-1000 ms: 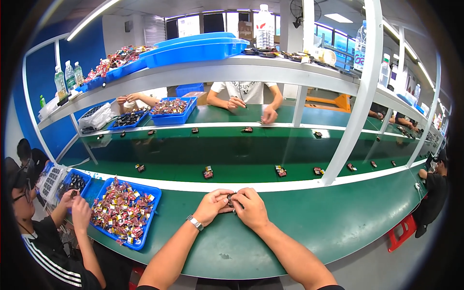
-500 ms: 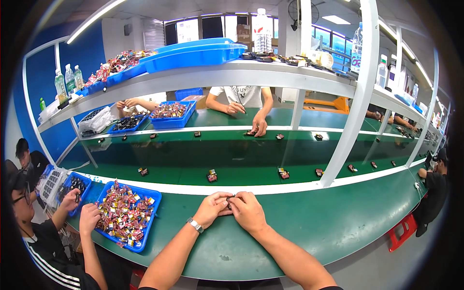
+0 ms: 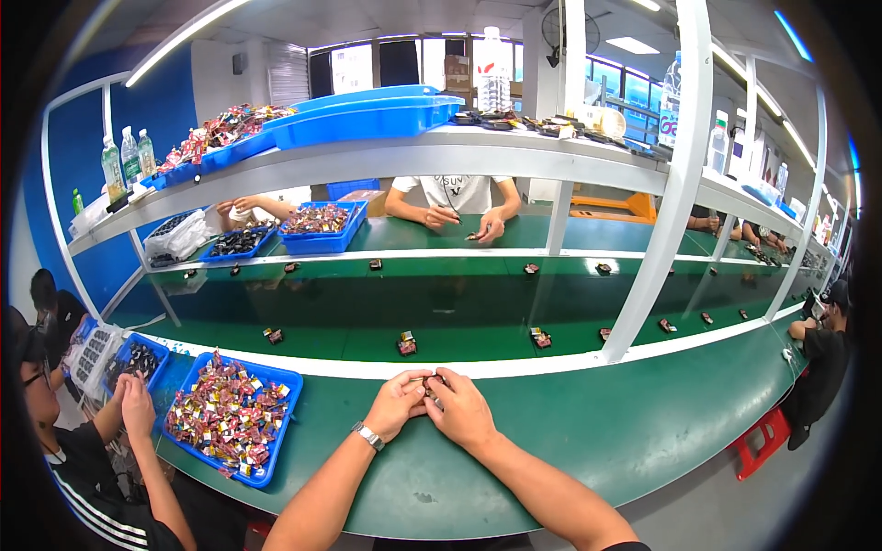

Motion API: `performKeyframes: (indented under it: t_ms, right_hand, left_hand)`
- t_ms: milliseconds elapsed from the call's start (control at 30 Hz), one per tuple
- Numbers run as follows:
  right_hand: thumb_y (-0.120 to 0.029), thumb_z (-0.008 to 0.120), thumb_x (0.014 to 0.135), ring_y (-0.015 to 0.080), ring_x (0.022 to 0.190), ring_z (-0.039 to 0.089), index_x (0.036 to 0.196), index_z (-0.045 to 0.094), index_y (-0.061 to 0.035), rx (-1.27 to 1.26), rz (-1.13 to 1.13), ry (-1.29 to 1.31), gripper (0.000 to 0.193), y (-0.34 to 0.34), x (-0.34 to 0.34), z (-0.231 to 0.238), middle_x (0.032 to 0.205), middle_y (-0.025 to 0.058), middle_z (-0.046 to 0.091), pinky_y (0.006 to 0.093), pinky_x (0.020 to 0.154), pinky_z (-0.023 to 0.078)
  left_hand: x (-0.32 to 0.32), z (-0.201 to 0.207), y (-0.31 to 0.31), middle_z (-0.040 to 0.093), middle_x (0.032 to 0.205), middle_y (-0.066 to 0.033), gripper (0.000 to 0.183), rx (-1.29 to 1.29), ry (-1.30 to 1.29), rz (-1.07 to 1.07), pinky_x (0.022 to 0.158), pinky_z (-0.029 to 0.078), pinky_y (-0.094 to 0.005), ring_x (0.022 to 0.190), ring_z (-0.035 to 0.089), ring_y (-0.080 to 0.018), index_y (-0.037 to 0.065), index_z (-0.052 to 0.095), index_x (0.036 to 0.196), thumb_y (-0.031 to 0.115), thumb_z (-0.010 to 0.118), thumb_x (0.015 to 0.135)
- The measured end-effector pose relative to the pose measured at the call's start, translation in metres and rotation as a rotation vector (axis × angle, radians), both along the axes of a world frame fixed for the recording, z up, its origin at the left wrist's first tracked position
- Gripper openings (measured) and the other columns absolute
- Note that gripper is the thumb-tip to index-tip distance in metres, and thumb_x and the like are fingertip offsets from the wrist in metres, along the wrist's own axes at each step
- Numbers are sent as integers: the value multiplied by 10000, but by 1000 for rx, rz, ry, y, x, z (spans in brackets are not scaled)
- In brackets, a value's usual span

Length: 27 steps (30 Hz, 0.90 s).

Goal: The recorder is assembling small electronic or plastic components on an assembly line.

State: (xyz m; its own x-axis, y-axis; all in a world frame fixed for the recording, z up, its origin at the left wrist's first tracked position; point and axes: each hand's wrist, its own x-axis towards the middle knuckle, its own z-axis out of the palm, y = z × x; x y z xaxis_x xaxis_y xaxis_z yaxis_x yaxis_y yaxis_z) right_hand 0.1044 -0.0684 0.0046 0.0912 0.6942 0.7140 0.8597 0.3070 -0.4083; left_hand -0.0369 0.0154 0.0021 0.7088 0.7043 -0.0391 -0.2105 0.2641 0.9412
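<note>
Both my hands meet above the green workbench [image 3: 551,441], close to its white far edge. Between the fingertips of my left hand [image 3: 397,404] and my right hand [image 3: 459,410] is a small dark part [image 3: 430,387], mostly covered by the fingers. Its exact kind cannot be made out. The fingers of each hand are closed around it. To the left of my hands, a blue tray [image 3: 292,389] holds a heap of small red, yellow and white electronic pieces.
Beyond the white rail runs a green conveyor belt [image 3: 459,317] carrying spaced small assemblies, among them one red-and-black assembly [image 3: 407,342]. A shelf post [image 3: 657,239] rises at right. A co-worker [image 3: 101,459] sits at left; another person [image 3: 455,202] works opposite. A red stool [image 3: 763,441] stands at right.
My hands stay together, the right fingers shifted slightly on the dark part. The co-worker at left has moved one hand from the tray to join the other. The person opposite has lifted a hand.
</note>
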Motion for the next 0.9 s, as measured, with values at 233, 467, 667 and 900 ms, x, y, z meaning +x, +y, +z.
performKeyframes:
  t_ms: [233,467,667,900]
  right_hand:
    - [-125,687,752,353,918,618,895,690,-22,-17,-325,74,176,64,88,-14,1034,160,653,419,826,516]
    - [-366,782,722,334,1058,519,1111,604,-74,-178,-763,-8,517,48,123,2,1105,134,564,468,869,445]
    - [-292,781,760,344,1089,518,1211,501,-46,-444,-990,124,585,28,192,-16,1158,151,548,462,879,446]
    - [-58,762,708,231,883,621,1217,520,-4,-87,-296,645,566,7,124,-6,981,116,645,347,837,482]
  left_hand:
    - [7,9,-6,411,1445,-215,431,21,-1,-18,981,513,-452,1229,540,-326,12,391,1377,74,518,971]
    - [-8,5,-2,501,1364,-195,359,44,28,-12,972,522,-438,1205,558,-305,-2,442,1322,75,505,977]
    - [7,7,-1,564,1274,-195,325,58,23,-61,931,545,-403,1130,602,-273,-11,466,1293,77,495,981]
    - [-5,5,1,605,1183,-171,311,54,81,-32,847,559,-358,994,637,-230,-19,491,1274,90,496,982]
